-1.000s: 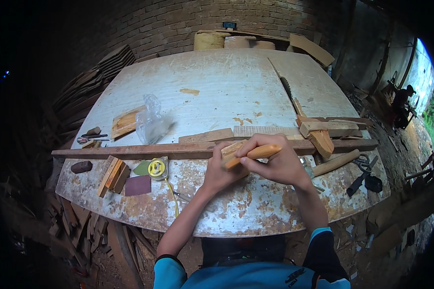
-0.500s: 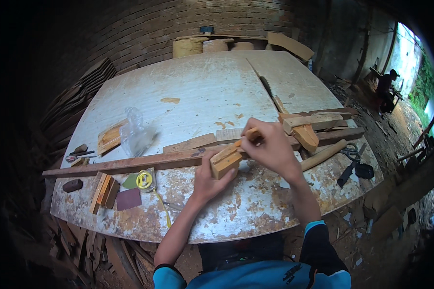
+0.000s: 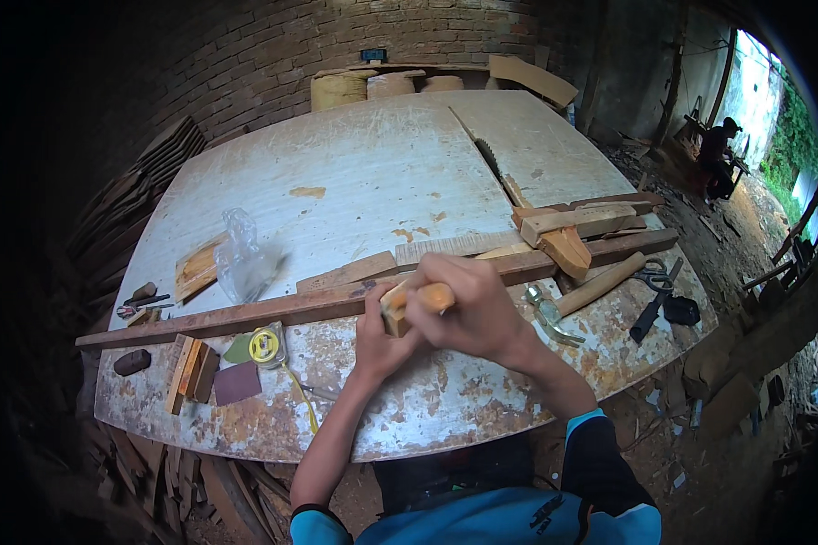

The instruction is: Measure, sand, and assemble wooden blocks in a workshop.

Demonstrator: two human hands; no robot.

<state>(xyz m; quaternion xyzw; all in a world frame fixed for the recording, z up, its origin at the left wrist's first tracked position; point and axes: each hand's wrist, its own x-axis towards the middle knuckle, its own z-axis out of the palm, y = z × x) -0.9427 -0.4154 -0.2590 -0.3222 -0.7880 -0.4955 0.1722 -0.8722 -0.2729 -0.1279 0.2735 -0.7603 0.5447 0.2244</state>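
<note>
From the head view, looking down: my left hand (image 3: 379,338) is closed around a small wooden block (image 3: 394,309), pinning it just in front of the long dark strip of wood (image 3: 336,304) that runs across the bench (image 3: 364,173). My right hand (image 3: 471,309) is wrapped shut over an orange-handled tool (image 3: 434,296), its handle poking out between my fingers toward the block. I cannot see the working end of the tool; my knuckles cover it. I judge I am in the middle of working or marking the end of the block, both hands close together and touching. The next stroke calls for a steady left grip so the block does not twist, and short controlled pressure from the right.

Just to the right of my hands lies a claw hammer (image 3: 583,295) with a pale wooden handle, and beyond it dark scissors (image 3: 656,289) near the bench edge. A stack of light offcuts (image 3: 568,227) rests across the strip on the right.

As for packages and labels: a crumpled clear plastic bag (image 3: 244,259) sits on the left part of the bench, past the strip. Nearer me on the left is a yellow round tape measure (image 3: 265,345) with its tape trailing toward the edge, beside a dark red square pad (image 3: 237,382). On the brick wall behind, a small blue rectangular box (image 3: 373,55) is fixed; I cannot read anything on it.
</note>
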